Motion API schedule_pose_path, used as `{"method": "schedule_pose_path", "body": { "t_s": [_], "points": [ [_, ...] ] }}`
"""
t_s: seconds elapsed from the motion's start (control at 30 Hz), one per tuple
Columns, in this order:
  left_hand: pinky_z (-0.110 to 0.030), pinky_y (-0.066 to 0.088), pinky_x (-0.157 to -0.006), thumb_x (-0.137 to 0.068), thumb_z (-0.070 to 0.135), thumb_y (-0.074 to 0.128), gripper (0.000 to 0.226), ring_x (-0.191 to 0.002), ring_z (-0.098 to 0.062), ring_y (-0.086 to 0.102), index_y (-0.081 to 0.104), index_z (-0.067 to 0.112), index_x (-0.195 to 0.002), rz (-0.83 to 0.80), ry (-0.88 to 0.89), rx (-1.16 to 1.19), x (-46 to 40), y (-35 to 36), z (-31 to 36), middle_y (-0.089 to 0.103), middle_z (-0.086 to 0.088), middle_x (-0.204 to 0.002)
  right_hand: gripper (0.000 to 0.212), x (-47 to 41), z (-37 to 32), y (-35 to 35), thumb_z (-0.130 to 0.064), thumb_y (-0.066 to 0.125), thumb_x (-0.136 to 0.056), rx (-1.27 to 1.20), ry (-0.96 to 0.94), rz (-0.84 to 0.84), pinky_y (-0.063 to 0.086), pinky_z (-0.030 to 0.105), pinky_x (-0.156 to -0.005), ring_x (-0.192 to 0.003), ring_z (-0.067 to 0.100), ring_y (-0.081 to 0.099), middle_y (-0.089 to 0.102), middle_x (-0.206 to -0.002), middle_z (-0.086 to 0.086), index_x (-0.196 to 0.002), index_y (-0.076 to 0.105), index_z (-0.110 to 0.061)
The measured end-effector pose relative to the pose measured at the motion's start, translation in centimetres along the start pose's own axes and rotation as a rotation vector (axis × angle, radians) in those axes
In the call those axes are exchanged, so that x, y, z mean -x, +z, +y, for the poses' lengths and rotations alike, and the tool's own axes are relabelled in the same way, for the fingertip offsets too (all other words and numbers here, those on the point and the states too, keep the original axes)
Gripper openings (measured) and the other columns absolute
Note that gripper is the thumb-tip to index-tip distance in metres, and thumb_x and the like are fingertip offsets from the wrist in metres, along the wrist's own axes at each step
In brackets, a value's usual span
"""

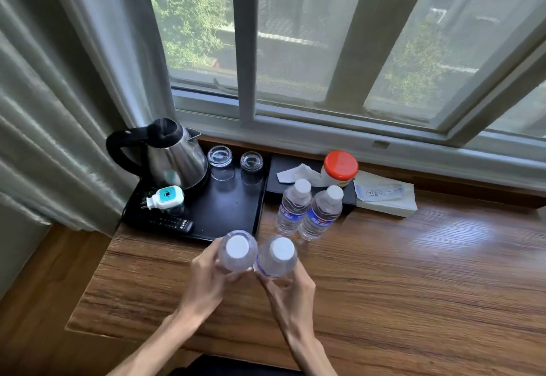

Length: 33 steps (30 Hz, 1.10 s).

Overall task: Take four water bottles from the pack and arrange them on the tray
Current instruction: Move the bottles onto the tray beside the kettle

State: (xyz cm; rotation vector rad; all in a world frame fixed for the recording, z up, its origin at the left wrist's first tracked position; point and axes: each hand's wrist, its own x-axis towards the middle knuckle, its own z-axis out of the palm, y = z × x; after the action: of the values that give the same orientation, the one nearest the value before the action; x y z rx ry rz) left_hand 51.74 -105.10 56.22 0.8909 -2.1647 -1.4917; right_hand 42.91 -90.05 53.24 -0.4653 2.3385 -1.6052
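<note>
My left hand (206,275) grips one clear water bottle (237,250) with a white cap, held upright above the table just in front of the black tray (227,210). My right hand (291,285) grips a second water bottle (276,256) with a blue label, side by side with the first. Two more water bottles stand on the wooden table to the right of the tray, one (293,207) next to the other (320,213). No pack is in view.
On the tray are a steel kettle (174,155), two upturned glasses (220,157), a plug-in device (164,197) and a remote (171,223). A black tissue box (283,166), a red-lidded tub (339,167) and a paper packet (384,194) lie by the window sill. A curtain (59,110) hangs left.
</note>
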Motion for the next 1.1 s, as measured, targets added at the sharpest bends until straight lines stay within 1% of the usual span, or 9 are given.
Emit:
{"method": "schedule_pose_path", "body": {
  "t_s": [0.1,0.2,0.3,0.4,0.47,0.6,0.8,0.93,1.1],
  "points": [
    [-0.018,0.058,-0.079,-0.062,0.008,0.092,0.057,-0.094,-0.005,0.074,0.067,0.022,-0.112,0.012,0.009,0.009,-2.2,-3.0,-0.4,0.077,0.012,-0.098,0.056,-1.7,-2.5,2.8,-0.04,0.09,-0.072,-0.024,-0.042,-0.039,0.059,0.027,-0.077,-0.09,0.005,0.071,0.076,-0.105,-0.008,-0.119,0.069,-0.018],
    [-0.024,0.06,-0.083,-0.059,0.015,0.092,0.06,-0.095,-0.007,0.074,0.068,0.009,-0.114,0.037,-0.007,0.009,-5.4,-4.9,-0.6,0.077,0.009,-0.097,0.05,-4.2,-4.3,5.5,-0.045,0.088,-0.072,-0.036,-0.064,-0.043,0.057,0.023,-0.083,-0.096,0.0,0.07,0.076,-0.104,-0.012,-0.112,0.07,-0.019],
    [-0.03,0.059,-0.088,-0.064,0.01,0.092,0.061,-0.099,-0.008,0.073,0.065,0.01,-0.119,0.017,-0.029,-0.038,-9.2,-5.8,-1.0,0.076,0.008,-0.103,0.045,-6.5,-5.3,7.8,-0.044,0.086,-0.074,-0.016,-0.053,-0.042,0.054,0.02,-0.082,-0.095,-0.001,0.068,0.075,-0.102,-0.013,-0.109,0.069,-0.022],
    [-0.031,0.057,-0.085,-0.066,0.017,0.092,0.059,-0.098,-0.009,0.071,0.065,0.015,-0.118,0.009,-0.031,-0.096,-12.2,-5.7,-1.5,0.077,0.005,-0.104,0.042,-8.6,-5.5,9.3,-0.041,0.087,-0.073,-0.011,-0.012,-0.025,0.049,0.011,-0.074,-0.09,-0.003,0.067,0.076,-0.097,-0.011,-0.104,0.068,-0.02],
    [-0.029,0.057,-0.083,-0.065,0.022,0.092,0.059,-0.097,-0.007,0.071,0.065,0.017,-0.117,0.002,-0.054,-0.103,-13.7,-5.1,-2.0,0.077,0.005,-0.104,0.04,-9.8,-5.3,10.0,-0.037,0.087,-0.074,0.0,0.016,-0.018,0.049,0.013,-0.074,-0.089,-0.001,0.067,0.075,-0.096,-0.009,-0.103,0.067,-0.019],
    [-0.029,0.053,-0.075,-0.066,0.021,0.091,0.054,-0.095,-0.016,0.071,0.064,0.014,-0.112,0.022,-0.108,-0.155,-15.8,-3.9,-3.3,0.077,-0.001,-0.102,0.043,-11.7,-4.5,11.0,-0.037,0.086,-0.073,-0.001,0.073,0.008,0.053,0.022,-0.079,-0.093,0.004,0.068,0.075,-0.101,-0.008,-0.107,0.065,-0.022],
    [-0.03,0.049,-0.076,-0.068,0.016,0.089,0.049,-0.093,-0.015,0.065,0.06,0.007,-0.107,0.059,-0.141,-0.158,-17.6,-3.1,-3.4,0.074,-0.004,-0.104,0.04,-13.4,-4.0,12.4,-0.032,0.087,-0.076,-0.03,0.101,0.058,0.045,0.009,-0.072,-0.088,0.004,0.067,0.074,-0.098,-0.005,-0.105,0.065,-0.015],
    [-0.045,0.056,-0.085,-0.066,0.019,0.088,0.053,-0.1,-0.024,0.07,0.057,0.011,-0.108,0.079,-0.158,-0.132,-18.7,-2.7,-3.7,0.075,-0.008,-0.106,0.039,-14.8,-3.8,12.9,-0.027,0.086,-0.077,-0.02,0.095,0.077,0.051,0.023,-0.076,-0.09,0.012,0.068,0.074,-0.099,0.0,-0.105,0.063,-0.011],
    [-0.045,0.055,-0.087,-0.067,0.019,0.089,0.055,-0.101,-0.024,0.069,0.056,0.014,-0.11,0.094,-0.152,-0.126,-19.6,-2.5,-3.6,0.073,-0.006,-0.107,0.046,-15.9,-3.4,13.4,-0.029,0.085,-0.078,0.015,0.109,0.087,0.056,0.038,-0.086,-0.098,0.018,0.069,0.073,-0.107,0.002,-0.113,0.06,-0.011]
  ]
}}
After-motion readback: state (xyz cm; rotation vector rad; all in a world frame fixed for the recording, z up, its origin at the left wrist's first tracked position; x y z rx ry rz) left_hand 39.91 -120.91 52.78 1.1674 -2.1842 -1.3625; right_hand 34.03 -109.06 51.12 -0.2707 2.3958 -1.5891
